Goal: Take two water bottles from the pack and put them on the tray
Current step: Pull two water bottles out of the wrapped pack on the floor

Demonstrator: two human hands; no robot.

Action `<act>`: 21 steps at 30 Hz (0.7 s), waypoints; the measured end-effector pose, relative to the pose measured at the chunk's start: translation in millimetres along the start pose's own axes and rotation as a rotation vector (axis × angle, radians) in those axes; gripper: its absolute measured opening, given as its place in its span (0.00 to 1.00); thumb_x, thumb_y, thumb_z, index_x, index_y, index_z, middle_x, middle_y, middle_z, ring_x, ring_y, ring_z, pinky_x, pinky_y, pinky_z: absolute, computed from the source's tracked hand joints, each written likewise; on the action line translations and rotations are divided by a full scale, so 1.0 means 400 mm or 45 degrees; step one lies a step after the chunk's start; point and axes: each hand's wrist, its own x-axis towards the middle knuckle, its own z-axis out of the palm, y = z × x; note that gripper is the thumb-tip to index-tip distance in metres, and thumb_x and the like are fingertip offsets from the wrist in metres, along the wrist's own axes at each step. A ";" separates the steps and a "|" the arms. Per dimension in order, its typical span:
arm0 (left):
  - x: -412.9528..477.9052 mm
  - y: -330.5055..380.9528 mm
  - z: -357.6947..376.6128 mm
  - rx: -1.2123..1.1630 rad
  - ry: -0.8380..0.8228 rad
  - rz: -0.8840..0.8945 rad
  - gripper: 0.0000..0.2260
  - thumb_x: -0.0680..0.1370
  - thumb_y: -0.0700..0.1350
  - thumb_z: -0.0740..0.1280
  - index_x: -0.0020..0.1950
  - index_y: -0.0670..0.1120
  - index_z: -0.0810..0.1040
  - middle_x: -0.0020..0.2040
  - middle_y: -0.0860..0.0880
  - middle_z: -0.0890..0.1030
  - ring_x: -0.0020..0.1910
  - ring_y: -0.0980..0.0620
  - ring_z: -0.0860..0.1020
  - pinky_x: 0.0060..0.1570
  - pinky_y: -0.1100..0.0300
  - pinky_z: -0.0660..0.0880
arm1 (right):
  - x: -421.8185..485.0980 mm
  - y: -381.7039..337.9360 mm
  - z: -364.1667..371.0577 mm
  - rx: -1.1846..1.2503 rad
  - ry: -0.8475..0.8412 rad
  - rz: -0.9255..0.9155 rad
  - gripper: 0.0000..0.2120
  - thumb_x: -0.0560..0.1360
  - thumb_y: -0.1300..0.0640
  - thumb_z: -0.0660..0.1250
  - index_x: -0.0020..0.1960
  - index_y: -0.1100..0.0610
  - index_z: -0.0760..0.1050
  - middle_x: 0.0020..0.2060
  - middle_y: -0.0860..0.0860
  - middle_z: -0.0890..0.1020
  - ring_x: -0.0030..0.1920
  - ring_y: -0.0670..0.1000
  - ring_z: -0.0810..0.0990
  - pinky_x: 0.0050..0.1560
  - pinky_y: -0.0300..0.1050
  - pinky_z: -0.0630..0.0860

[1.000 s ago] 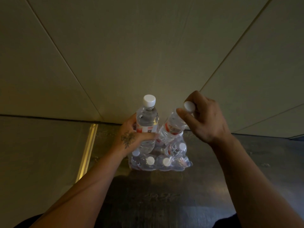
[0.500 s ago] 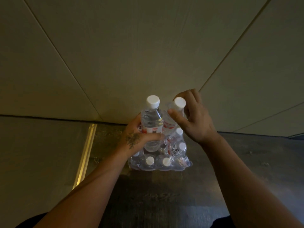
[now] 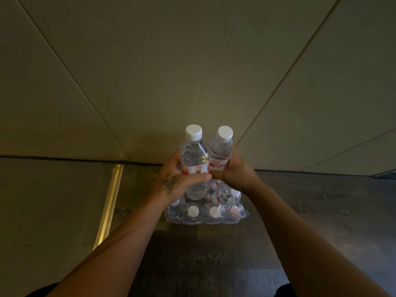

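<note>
Two clear water bottles with white caps and red-white labels are held upright side by side above the pack. My left hand [image 3: 179, 181] grips the left bottle [image 3: 194, 159] around its middle. My right hand [image 3: 235, 174] grips the right bottle [image 3: 220, 150] at its lower body. Below them on the dark floor lies the plastic-wrapped pack of bottles [image 3: 205, 213], with several white caps showing through the torn wrap. No tray is in view.
A beige panelled wall [image 3: 192, 71] rises just behind the pack. A brass floor strip [image 3: 109, 202] runs along the left between a grey floor area and the dark wood floor [image 3: 192, 264].
My right hand slid from the cap of the right bottle down to its body and stood it upright beside the left one. Both bottles now sit higher and closer together.
</note>
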 end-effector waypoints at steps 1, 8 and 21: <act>-0.001 0.004 0.001 0.007 0.002 -0.010 0.26 0.59 0.59 0.85 0.51 0.76 0.79 0.45 0.79 0.83 0.44 0.79 0.80 0.32 0.73 0.78 | 0.001 0.005 0.013 -0.008 0.026 0.015 0.31 0.71 0.46 0.80 0.69 0.54 0.74 0.58 0.49 0.85 0.59 0.48 0.86 0.63 0.58 0.83; 0.013 -0.004 0.000 0.042 0.043 -0.070 0.23 0.68 0.55 0.85 0.52 0.73 0.76 0.44 0.71 0.85 0.42 0.70 0.83 0.36 0.70 0.75 | -0.019 0.017 0.042 0.037 0.230 0.000 0.35 0.68 0.35 0.78 0.70 0.45 0.71 0.60 0.44 0.84 0.60 0.43 0.85 0.61 0.55 0.84; 0.010 -0.019 -0.046 -0.116 0.008 -0.099 0.36 0.58 0.64 0.81 0.63 0.64 0.70 0.62 0.49 0.82 0.60 0.47 0.84 0.56 0.47 0.83 | -0.038 0.002 0.045 0.127 0.232 0.010 0.25 0.68 0.35 0.75 0.61 0.31 0.70 0.56 0.36 0.84 0.53 0.36 0.85 0.51 0.40 0.79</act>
